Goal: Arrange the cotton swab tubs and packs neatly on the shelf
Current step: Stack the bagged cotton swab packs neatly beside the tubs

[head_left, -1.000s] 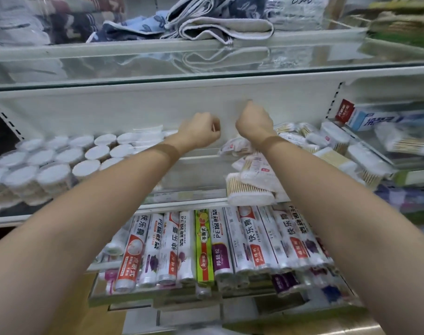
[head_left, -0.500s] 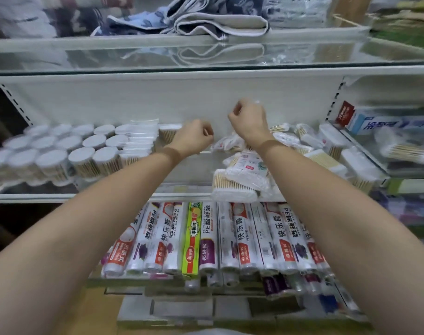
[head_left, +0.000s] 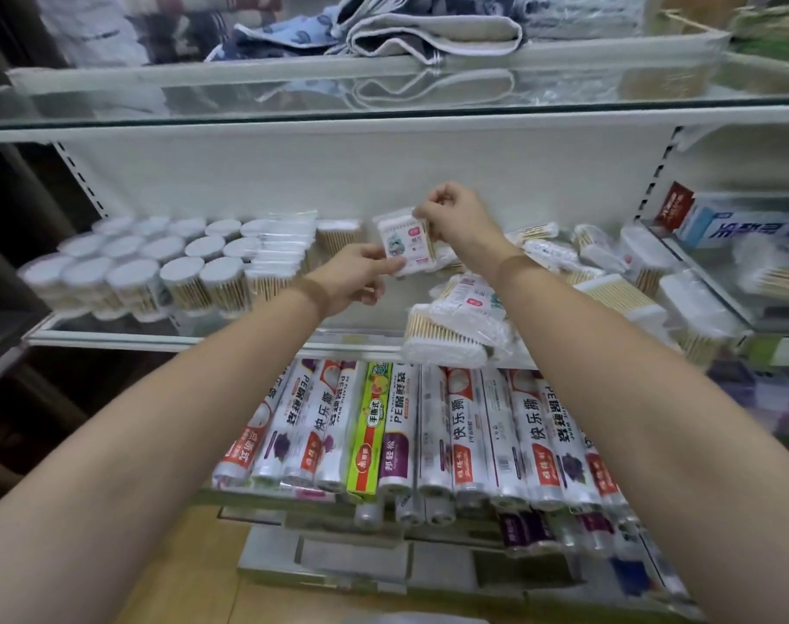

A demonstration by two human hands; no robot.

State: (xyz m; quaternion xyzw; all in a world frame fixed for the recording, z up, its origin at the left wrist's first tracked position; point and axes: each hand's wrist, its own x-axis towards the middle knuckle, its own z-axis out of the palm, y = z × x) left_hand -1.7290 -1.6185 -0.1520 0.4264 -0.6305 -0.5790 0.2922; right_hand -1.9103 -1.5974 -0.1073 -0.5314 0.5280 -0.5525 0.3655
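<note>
Tubs (head_left: pixel 158 263) were already ranked at nine o'clock on the shelf (head_left: pixel 167 337); one pack (head_left: pixel 406 245) was pinched above it by the left hand (head_left: pixel 356 281) and right hand (head_left: pixel 460 222). Loose packs (head_left: pixel 464 317) at three o'clock remained unsorted.

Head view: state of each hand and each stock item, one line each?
Left hand: pinching the pack's lower edge.
Right hand: pinching its top corner.
Swab pack: held upright above the shelf.
Round tubs: upright, in rows.
Loose packs: piled untidily.
Wrap rolls: lying side by side.
</note>
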